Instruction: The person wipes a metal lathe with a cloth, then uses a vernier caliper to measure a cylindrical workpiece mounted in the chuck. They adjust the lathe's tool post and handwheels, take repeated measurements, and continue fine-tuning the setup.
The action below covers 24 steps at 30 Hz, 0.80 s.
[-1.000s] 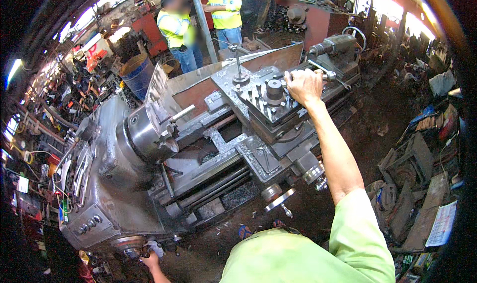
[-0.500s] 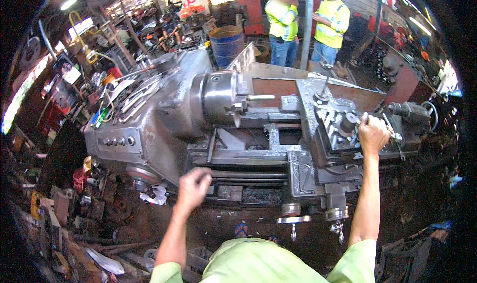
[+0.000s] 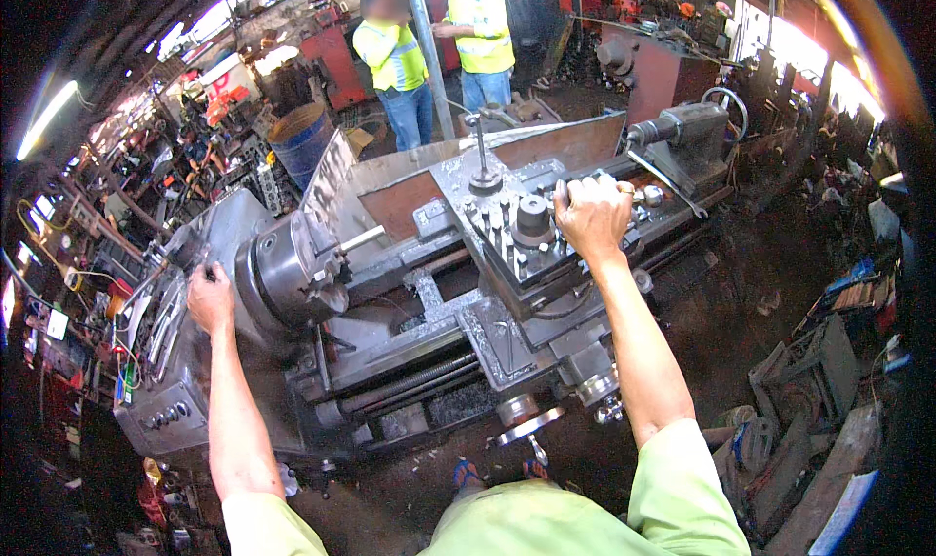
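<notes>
While the right hand [image 3: 597, 218] rests curled over the far side of the tool post [image 3: 533, 224], the left hand [image 3: 211, 297] is half bent at the top of the headstock [image 3: 230, 222], thumb near fingers. Whether either one pinches anything cannot be told — the palms hide what lies beneath. The tool post sits on the carriage [image 3: 502, 337], right of the chuck [image 3: 285, 268], with bolts standing up around its round hub. It looks like solid steel, heavy and rigid, nothing a squeeze would mark; any film of oil would make it slick, so a full grip on a lever or a smooth outer edge should serve better than fingertips among the bolts. The headstock seems far too massive to shift, and only its small controls would give. A pale rod [image 3: 363, 240] juts from the chuck toward the carriage, and metal shavings — probably sharp — litter the surfaces. A spanner [image 3: 669, 182] lies slanted just beyond the right hand, near the tailstock [image 3: 697, 130], where it could crowd the knuckles. Nearer the body, a handwheel [image 3: 529, 425] sticks out; behind the guard [image 3: 398, 205] stand two co-workers [image 3: 395, 63].
</notes>
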{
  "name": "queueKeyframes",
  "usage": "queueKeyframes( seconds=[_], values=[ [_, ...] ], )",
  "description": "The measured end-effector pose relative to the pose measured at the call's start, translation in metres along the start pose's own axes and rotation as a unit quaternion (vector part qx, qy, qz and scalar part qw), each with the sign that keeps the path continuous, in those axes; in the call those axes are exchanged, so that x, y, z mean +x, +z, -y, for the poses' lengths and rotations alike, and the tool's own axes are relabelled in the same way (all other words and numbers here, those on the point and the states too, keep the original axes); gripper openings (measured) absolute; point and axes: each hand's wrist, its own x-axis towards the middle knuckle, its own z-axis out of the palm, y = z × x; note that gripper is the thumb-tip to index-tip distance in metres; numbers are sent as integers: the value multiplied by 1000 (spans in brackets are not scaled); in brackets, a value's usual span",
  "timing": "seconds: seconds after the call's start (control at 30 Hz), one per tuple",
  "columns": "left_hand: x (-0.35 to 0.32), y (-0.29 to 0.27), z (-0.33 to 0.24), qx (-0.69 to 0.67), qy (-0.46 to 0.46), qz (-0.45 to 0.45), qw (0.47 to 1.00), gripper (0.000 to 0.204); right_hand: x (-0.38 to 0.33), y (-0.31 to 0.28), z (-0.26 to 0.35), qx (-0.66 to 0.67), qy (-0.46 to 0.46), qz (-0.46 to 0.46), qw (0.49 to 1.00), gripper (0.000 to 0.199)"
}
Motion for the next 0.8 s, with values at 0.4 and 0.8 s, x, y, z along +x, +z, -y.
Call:
queueKeyframes(
  seconds=[0.4,0.8],
  values=[
    [-5,-9,-11,92,23,2,995,37,-1,1,3,-14,2,8,1000,29],
    [-3,-11,-15,121,7,32,992,38,-3,3,1,7,0,-6,1000,30]
  ],
)
